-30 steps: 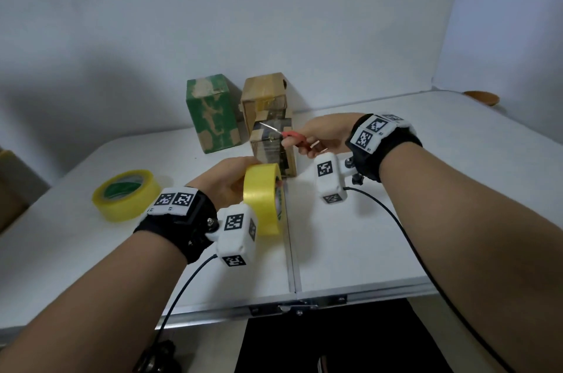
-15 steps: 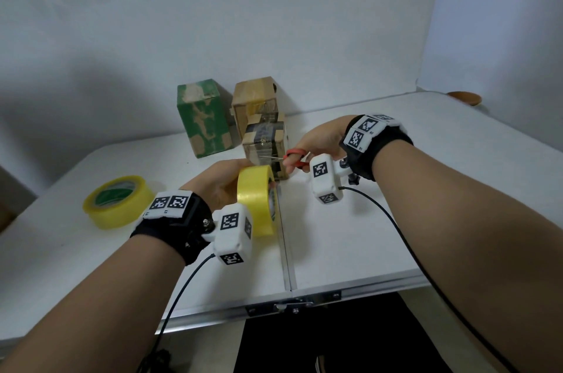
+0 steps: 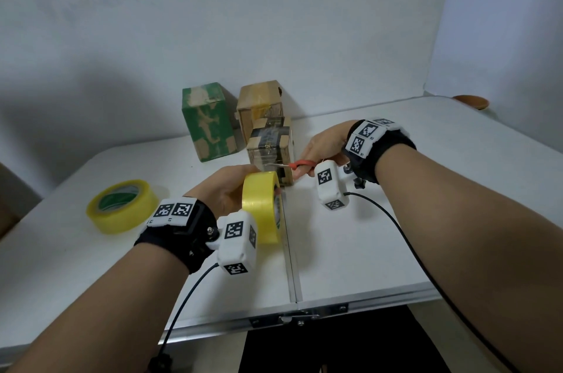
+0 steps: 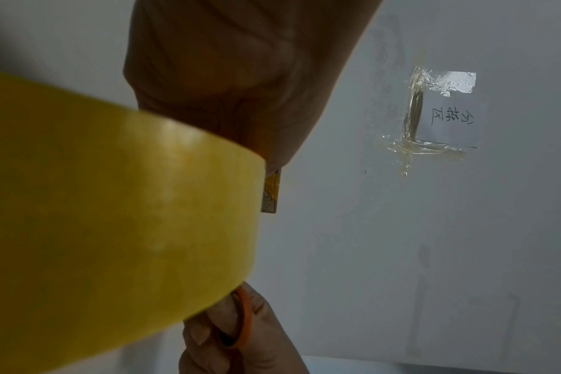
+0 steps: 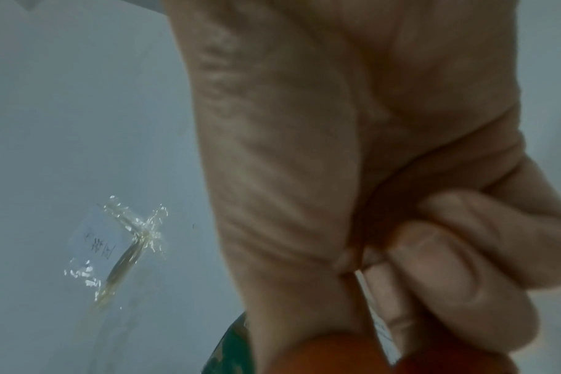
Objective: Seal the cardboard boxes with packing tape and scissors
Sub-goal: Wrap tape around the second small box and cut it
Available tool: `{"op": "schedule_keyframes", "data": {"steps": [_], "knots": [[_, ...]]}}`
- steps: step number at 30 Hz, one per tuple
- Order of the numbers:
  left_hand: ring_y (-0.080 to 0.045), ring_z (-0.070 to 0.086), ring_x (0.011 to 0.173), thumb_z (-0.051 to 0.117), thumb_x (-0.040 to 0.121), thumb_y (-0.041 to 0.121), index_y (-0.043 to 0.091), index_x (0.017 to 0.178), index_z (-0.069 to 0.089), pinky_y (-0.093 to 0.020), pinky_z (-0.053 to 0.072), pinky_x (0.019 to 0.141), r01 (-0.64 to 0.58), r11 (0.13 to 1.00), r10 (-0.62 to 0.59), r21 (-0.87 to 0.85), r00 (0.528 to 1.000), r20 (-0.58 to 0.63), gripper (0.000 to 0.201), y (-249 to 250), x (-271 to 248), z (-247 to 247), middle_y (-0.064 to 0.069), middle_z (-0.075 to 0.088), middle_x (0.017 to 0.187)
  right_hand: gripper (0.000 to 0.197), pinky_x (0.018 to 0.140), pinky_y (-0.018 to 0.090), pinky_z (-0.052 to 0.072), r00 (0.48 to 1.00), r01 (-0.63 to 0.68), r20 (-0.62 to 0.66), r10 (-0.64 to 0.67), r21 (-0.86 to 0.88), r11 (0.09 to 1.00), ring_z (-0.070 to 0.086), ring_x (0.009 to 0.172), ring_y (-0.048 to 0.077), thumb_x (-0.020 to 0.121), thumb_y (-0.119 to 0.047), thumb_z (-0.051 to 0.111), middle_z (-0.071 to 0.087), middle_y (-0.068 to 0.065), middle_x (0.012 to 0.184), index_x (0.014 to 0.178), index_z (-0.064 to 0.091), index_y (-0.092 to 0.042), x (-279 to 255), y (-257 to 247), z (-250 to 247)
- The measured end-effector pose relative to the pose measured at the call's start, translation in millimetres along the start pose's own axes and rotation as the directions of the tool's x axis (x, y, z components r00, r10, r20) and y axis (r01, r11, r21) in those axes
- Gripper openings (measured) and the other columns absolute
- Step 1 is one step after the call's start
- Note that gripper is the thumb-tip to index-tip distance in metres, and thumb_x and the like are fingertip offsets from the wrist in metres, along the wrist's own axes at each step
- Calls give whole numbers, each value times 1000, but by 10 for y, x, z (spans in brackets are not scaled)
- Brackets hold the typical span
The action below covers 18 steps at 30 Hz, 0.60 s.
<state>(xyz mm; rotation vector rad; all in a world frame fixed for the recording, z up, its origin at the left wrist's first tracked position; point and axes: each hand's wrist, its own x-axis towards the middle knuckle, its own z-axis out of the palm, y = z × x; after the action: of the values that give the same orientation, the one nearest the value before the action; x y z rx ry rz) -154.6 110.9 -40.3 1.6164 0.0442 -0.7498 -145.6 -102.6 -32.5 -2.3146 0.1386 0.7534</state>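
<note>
My left hand (image 3: 230, 189) grips a yellow tape roll (image 3: 262, 208) on edge just in front of a small brown cardboard box (image 3: 269, 148) wrapped in clear tape. The roll fills the left of the left wrist view as a yellow tape roll (image 4: 112, 215). My right hand (image 3: 323, 147) holds red-handled scissors (image 3: 300, 163), blades pointing left at the box's front face above the roll. The scissors (image 4: 240, 318) show under the roll in the left wrist view. The red handle (image 5: 353, 354) sits under curled fingers (image 5: 449, 265).
A green box (image 3: 208, 121) and a taller brown box (image 3: 260, 101) stand behind the small one by the wall. A second yellow tape roll (image 3: 122, 205) lies flat at the left. A brown dish (image 3: 470, 101) sits at the far right. The white table (image 3: 380, 250) has a centre seam.
The scissors have come down from the top of the small box to its lower front face, close above the roll. The left hand with the roll stays almost where it was.
</note>
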Motion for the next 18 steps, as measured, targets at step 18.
{"op": "schedule_keyframes", "data": {"steps": [18], "knots": [[-22,69,56,53,96,16,1,96,62,-28,54,47,-2,1000,2,-5,999,43,17,-1,34,-29,-16,71,72,26,40,16,38,1000,8,16,-7,-77,997,47,43,4,92,-34,64,53,-1,73,108,61,-13,110,-107,54]]}}
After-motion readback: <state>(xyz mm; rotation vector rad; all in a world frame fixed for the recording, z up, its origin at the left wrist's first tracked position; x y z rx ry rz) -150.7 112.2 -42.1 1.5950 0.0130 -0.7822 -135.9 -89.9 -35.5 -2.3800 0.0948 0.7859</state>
